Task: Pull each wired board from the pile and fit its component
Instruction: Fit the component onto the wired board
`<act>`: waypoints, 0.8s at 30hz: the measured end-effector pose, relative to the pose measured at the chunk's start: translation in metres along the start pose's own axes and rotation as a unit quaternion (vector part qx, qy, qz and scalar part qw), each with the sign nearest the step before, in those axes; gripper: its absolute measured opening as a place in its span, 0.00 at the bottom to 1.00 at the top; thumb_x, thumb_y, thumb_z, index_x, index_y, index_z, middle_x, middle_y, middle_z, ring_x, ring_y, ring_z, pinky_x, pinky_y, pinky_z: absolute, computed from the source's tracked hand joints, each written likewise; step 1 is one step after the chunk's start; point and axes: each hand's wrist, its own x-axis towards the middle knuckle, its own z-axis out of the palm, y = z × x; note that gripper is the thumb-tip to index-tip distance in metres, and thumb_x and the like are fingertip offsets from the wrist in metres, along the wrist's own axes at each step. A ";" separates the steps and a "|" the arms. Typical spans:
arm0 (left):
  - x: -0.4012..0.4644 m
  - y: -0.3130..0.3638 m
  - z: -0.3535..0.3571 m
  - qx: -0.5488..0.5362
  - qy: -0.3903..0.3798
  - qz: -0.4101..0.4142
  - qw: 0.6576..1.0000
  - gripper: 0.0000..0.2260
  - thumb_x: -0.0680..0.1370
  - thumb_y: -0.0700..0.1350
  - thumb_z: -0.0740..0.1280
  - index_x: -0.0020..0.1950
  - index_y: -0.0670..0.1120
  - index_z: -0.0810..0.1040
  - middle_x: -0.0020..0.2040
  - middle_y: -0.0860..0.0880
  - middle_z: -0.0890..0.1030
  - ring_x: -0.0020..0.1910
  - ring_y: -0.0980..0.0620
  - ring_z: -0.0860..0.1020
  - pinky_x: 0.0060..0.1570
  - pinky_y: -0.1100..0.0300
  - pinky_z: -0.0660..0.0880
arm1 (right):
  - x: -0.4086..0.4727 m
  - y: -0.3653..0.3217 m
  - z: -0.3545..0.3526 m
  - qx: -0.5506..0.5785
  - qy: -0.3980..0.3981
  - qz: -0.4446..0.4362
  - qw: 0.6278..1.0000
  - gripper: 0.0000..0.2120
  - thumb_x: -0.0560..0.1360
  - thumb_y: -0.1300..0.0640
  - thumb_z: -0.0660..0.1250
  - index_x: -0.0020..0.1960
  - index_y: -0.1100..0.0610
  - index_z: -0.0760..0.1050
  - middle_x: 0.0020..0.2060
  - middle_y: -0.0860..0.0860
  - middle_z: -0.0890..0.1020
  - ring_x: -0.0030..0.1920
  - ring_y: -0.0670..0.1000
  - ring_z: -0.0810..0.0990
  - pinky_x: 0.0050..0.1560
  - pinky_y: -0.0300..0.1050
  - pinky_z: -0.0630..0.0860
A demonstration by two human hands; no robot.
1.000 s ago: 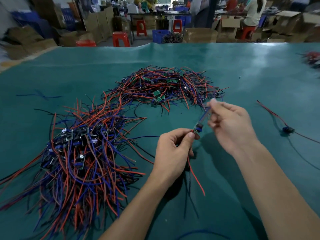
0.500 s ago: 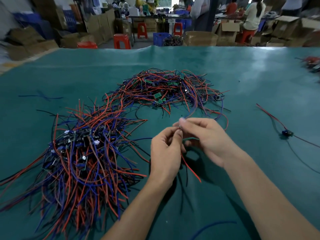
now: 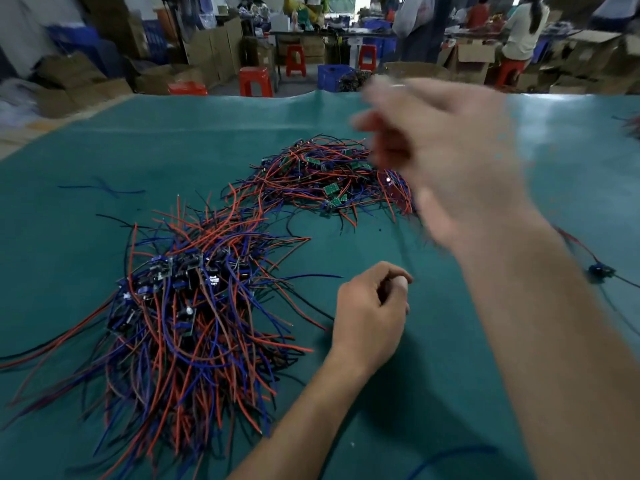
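Since half a second ago, the right hand (image 3: 446, 161) has been swept up, blurred, over the far pile of red-and-blue-wired green boards (image 3: 332, 178), which lies just below and left of it; whether anything is pinched cannot be told. The left hand (image 3: 370, 313) is curled, pinching something unclear, right of the nearer pile of wired dark boards (image 3: 180, 299).

Left hand (image 3: 370, 313) low at six o'clock, fingers curled; right hand (image 3: 450, 161) raised toward one o'clock, blurred.

Two tangled wire piles (image 3: 194, 306) (image 3: 332, 174) block the worktop's (image 3: 173, 150) left and middle. Bare green surface runs along the far edge and between the forearms.
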 end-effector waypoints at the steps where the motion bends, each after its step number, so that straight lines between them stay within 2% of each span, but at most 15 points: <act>1: 0.000 0.001 -0.001 -0.006 0.006 0.004 1.000 0.11 0.80 0.38 0.64 0.41 0.50 0.78 0.27 0.55 0.76 0.27 0.60 0.71 0.31 0.68 0.68 | 0.004 -0.003 0.022 0.001 -0.086 0.035 0.996 0.11 0.80 0.54 0.70 0.43 0.59 0.82 0.37 0.54 0.86 0.32 0.49 0.79 0.33 0.41 0.77; 3: -0.002 0.002 -0.002 -0.023 0.011 0.012 1.000 0.12 0.79 0.36 0.64 0.40 0.50 0.77 0.29 0.53 0.79 0.28 0.61 0.71 0.32 0.67 0.69 | 0.015 0.000 0.057 -0.111 -0.239 0.088 0.961 0.18 0.80 0.46 0.68 0.45 0.62 0.82 0.38 0.54 0.88 0.34 0.52 0.83 0.34 0.42 0.80; 5: 0.000 0.003 -0.002 -0.027 0.007 0.001 1.000 0.09 0.79 0.36 0.63 0.45 0.47 0.79 0.34 0.47 0.83 0.31 0.60 0.73 0.35 0.63 0.72 | 0.034 0.018 0.074 -0.277 -0.313 0.094 0.904 0.20 0.79 0.43 0.69 0.46 0.61 0.84 0.39 0.53 0.88 0.40 0.54 0.87 0.38 0.44 0.84; 6: 0.001 0.002 -0.002 -0.021 0.010 -0.006 1.000 0.09 0.79 0.37 0.62 0.45 0.47 0.79 0.34 0.48 0.82 0.30 0.60 0.73 0.35 0.63 0.71 | 0.046 0.030 0.076 -0.353 -0.301 0.078 0.882 0.17 0.78 0.45 0.70 0.47 0.60 0.85 0.40 0.54 0.88 0.43 0.56 0.87 0.42 0.47 0.85; 8: 0.001 0.003 -0.002 -0.015 0.017 -0.010 1.000 0.10 0.78 0.37 0.61 0.41 0.50 0.75 0.27 0.53 0.76 0.25 0.61 0.70 0.31 0.65 0.67 | 0.070 0.060 0.070 -0.514 -0.224 0.036 0.827 0.11 0.75 0.52 0.70 0.53 0.57 0.84 0.50 0.58 0.86 0.51 0.61 0.85 0.52 0.53 0.83; 10: 0.001 0.004 -0.002 0.004 0.015 -0.003 1.000 0.10 0.78 0.38 0.62 0.41 0.52 0.73 0.26 0.55 0.73 0.24 0.59 0.69 0.28 0.68 0.64 | 0.079 0.090 0.058 -0.609 -0.182 0.066 0.769 0.15 0.74 0.55 0.69 0.60 0.55 0.79 0.60 0.59 0.80 0.59 0.63 0.81 0.58 0.53 0.79; 12: 0.001 0.002 -0.003 0.022 0.018 0.002 1.000 0.09 0.77 0.38 0.63 0.42 0.52 0.74 0.28 0.54 0.75 0.27 0.57 0.68 0.30 0.63 0.67 | 0.078 0.121 0.046 -0.634 -0.193 0.110 0.741 0.19 0.75 0.53 0.71 0.64 0.56 0.75 0.63 0.60 0.77 0.61 0.64 0.79 0.58 0.54 0.77; 14: 0.002 0.000 -0.004 0.016 0.024 -0.001 1.000 0.06 0.76 0.38 0.63 0.43 0.49 0.76 0.32 0.51 0.77 0.30 0.56 0.68 0.35 0.56 0.70 | 0.074 0.143 0.035 -0.624 -0.186 0.131 0.748 0.18 0.76 0.51 0.72 0.64 0.56 0.76 0.63 0.58 0.78 0.60 0.63 0.79 0.59 0.55 0.78; 17: 0.002 0.001 -0.004 0.017 0.034 -0.013 0.999 0.07 0.76 0.37 0.64 0.47 0.48 0.79 0.37 0.53 0.81 0.33 0.56 0.73 0.37 0.58 0.71 | 0.073 0.155 0.025 -0.575 -0.142 0.137 0.794 0.14 0.76 0.51 0.74 0.60 0.53 0.80 0.61 0.58 0.80 0.57 0.62 0.81 0.58 0.54 0.80; 19: 0.002 0.001 -0.004 0.020 0.047 -0.019 0.998 0.08 0.77 0.38 0.64 0.50 0.49 0.79 0.37 0.50 0.82 0.34 0.53 0.75 0.37 0.57 0.71 | 0.073 0.154 0.016 -0.541 -0.115 0.137 0.822 0.13 0.74 0.51 0.76 0.56 0.52 0.82 0.58 0.58 0.83 0.55 0.61 0.82 0.58 0.52 0.80; 21: 0.003 0.001 -0.004 0.015 0.060 -0.020 0.998 0.08 0.78 0.39 0.64 0.53 0.49 0.79 0.36 0.48 0.82 0.35 0.50 0.77 0.40 0.54 0.72 | 0.070 0.147 0.004 -0.521 -0.091 0.129 0.839 0.13 0.72 0.50 0.78 0.55 0.52 0.83 0.54 0.57 0.84 0.55 0.59 0.83 0.59 0.50 0.79; 24: 0.003 0.001 -0.005 0.002 0.076 -0.017 0.997 0.07 0.79 0.41 0.66 0.56 0.49 0.77 0.37 0.49 0.83 0.36 0.51 0.77 0.44 0.53 0.73 | 0.058 0.123 -0.021 -0.509 -0.047 0.089 0.855 0.11 0.71 0.49 0.78 0.50 0.52 0.84 0.46 0.53 0.86 0.53 0.57 0.83 0.57 0.49 0.78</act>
